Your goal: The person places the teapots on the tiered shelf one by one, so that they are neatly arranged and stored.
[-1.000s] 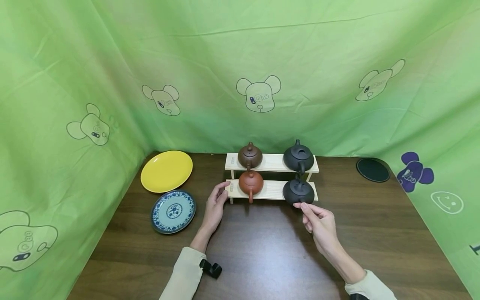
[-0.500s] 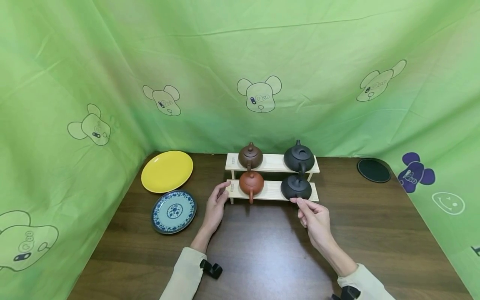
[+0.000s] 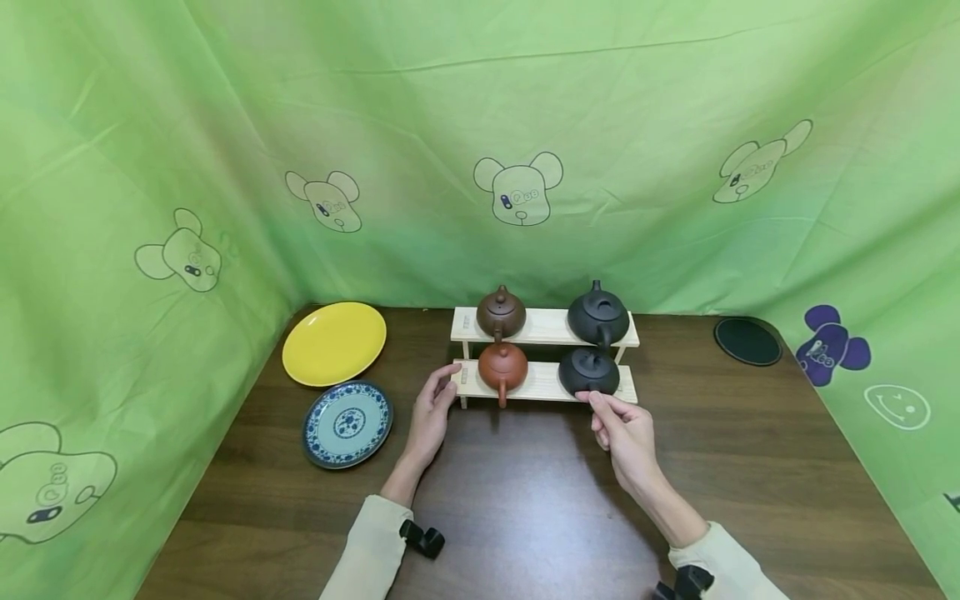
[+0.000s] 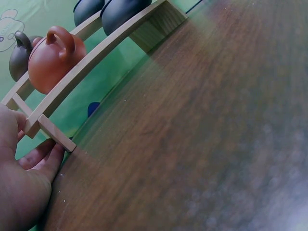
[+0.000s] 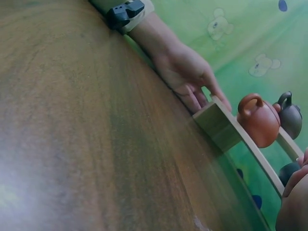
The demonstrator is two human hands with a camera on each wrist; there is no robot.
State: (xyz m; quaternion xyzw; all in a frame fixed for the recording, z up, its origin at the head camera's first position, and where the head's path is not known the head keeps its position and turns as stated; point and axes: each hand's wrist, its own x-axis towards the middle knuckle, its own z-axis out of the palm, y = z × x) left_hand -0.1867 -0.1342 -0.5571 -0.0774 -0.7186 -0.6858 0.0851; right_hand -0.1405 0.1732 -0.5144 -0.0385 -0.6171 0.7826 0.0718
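A two-tier wooden display rack [image 3: 543,383] bears teapots on both tiers. My right hand [image 3: 628,440] pinches the handle of a black teapot [image 3: 587,367] at the right of the lower tier; the handle is mostly hidden by the fingers. To its left on that tier sits an orange-red clay teapot [image 3: 502,365], its handle facing me. My left hand [image 3: 429,421] holds the left end of the lower tier. In the left wrist view, its thumb lies at the shelf end and its fingers [image 4: 48,161] are beside the wooden leg [image 4: 57,133].
The upper tier bears a brown teapot [image 3: 500,312] and a larger black teapot [image 3: 597,315]. A yellow plate [image 3: 333,343] and a blue-patterned plate [image 3: 347,423] lie at the left. At the far right is a dark round coaster-like disc [image 3: 747,340]. Green cloth [image 3: 420,250] surrounds the table [image 3: 510,517].
My right hand and the lower black teapot have shifted left and slightly back along the lower tier. The left hand stays at the rack's end.
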